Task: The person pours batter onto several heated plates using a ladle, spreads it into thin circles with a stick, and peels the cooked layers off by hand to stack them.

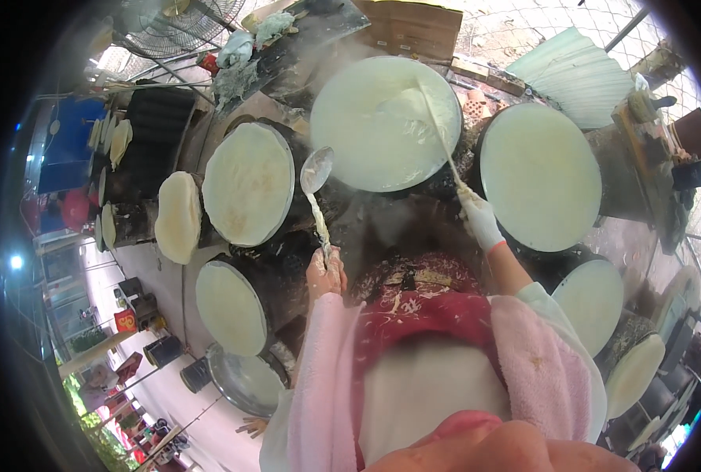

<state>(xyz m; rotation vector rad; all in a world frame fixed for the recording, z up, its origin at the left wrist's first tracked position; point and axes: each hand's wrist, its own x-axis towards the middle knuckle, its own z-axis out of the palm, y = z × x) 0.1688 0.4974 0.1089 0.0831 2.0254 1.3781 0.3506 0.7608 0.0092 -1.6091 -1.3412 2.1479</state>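
My bare left hand (326, 274) is closed round the batter-smeared handle of a metal ladle (316, 169), raised between two round griddles. My right hand (480, 216), in a white glove, grips a long thin stick (437, 126) reaching onto the top middle griddle (366, 106), where pale wet batter lies unevenly spread. Steam drifts above it. Pale round sheets cover the griddle at left (244, 185) and the one at right (539, 177). Another coated griddle (586, 303) is at lower right, and one (231, 307) at lower left.
Further pale discs (175, 216) stand at the left. A metal basin (246, 385) is at lower left. A fan (161, 23), a cardboard box (405, 27), a corrugated sheet (567, 75) and wire fencing ring the back. A wooden stand (645, 149) is at the right.
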